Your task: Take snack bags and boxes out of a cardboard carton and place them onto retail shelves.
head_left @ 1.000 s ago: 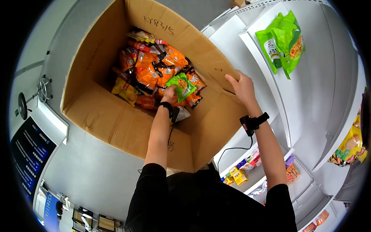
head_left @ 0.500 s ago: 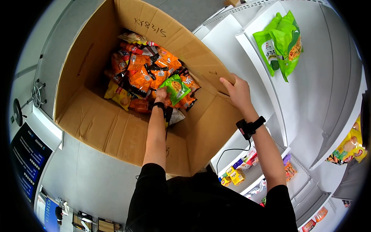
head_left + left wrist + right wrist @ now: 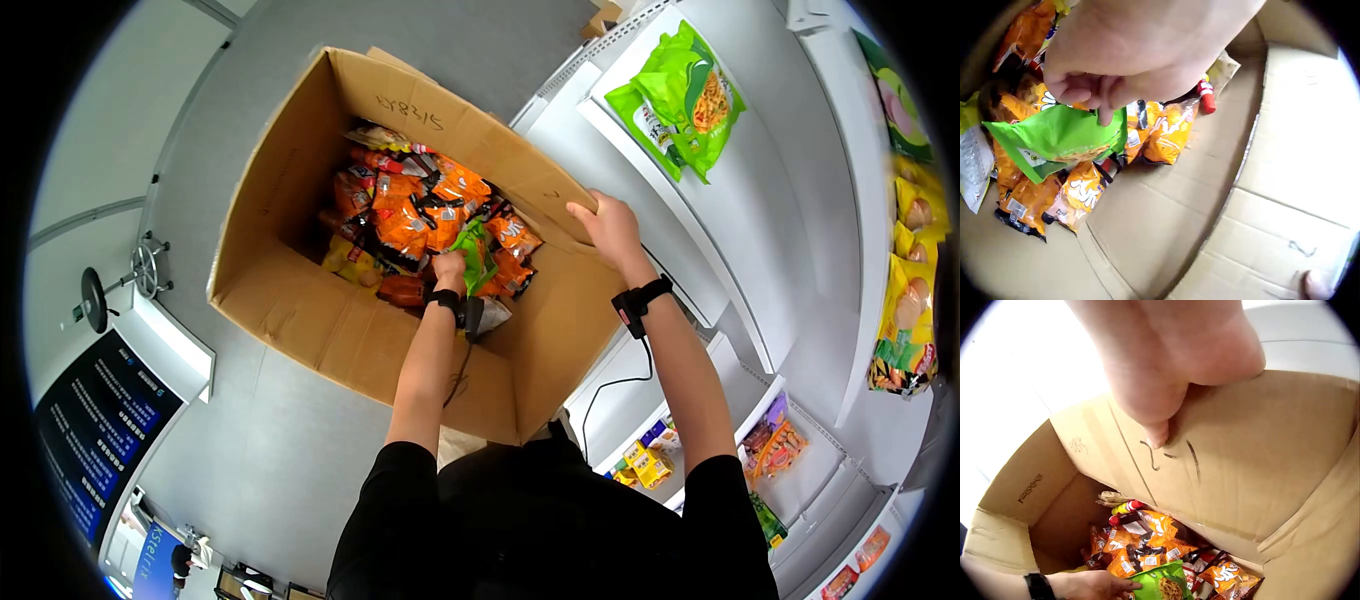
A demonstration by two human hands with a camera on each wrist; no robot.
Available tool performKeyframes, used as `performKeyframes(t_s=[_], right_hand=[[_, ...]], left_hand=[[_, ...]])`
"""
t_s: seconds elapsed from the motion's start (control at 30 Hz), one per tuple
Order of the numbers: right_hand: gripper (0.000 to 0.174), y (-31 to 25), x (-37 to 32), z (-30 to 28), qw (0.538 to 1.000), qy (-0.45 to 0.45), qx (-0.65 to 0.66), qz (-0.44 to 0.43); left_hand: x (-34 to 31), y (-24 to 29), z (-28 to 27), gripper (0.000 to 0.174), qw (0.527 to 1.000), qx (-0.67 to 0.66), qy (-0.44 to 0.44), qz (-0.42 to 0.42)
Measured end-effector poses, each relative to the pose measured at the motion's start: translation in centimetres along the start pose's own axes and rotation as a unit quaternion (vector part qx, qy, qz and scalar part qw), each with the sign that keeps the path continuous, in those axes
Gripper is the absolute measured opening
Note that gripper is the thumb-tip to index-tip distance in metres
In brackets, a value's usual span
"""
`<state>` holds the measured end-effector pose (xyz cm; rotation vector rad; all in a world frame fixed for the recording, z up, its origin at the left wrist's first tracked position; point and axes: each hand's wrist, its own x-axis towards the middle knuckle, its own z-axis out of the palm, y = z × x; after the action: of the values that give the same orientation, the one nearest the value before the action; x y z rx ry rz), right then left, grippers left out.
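Observation:
A large cardboard box (image 3: pixel 300 310) stands open in front of me, with a heap of snack bags inside. Reaching into it, my left hand (image 3: pixel 450 270) pinches a green snack bag (image 3: pixel 1063 139) by its upper edge, thumb and fingers curled at the plastic. The green bag lies over several orange snack bags (image 3: pixel 402 225) and looks folded upward at the grip. My right hand (image 3: pixel 612 228) grips the top edge of the box's right side, its thumb (image 3: pixel 1157 434) on the inner face; its other fingers are hidden behind the cardboard.
White shelving (image 3: pixel 760 220) runs along the right. Green snack packs (image 3: pixel 690 105) lie on its upper shelf, and yellow bags (image 3: pixel 910 290) hang at the far right. Small yellow boxes (image 3: pixel 648 464) stand on a lower shelf. A dark display board (image 3: pixel 105 430) is at the left.
The view has shifted, so the box sits lower. The green bag, flatter earlier beside the left hand, now stands folded up in its pinch. The right hand keeps its hold on the box edge.

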<state>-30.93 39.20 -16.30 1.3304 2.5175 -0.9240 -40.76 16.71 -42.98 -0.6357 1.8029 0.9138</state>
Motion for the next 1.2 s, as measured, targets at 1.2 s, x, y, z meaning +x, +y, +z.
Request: performKeyframes(t_s=[1.2], right_hand=[[0.062,-5.4,-15.6,0.3,0.879,-0.112,0.463,-0.027]], left_hand=[[-33.1,7.1,-21.4,0.015,0.844,-0.236,-0.46,0.141]])
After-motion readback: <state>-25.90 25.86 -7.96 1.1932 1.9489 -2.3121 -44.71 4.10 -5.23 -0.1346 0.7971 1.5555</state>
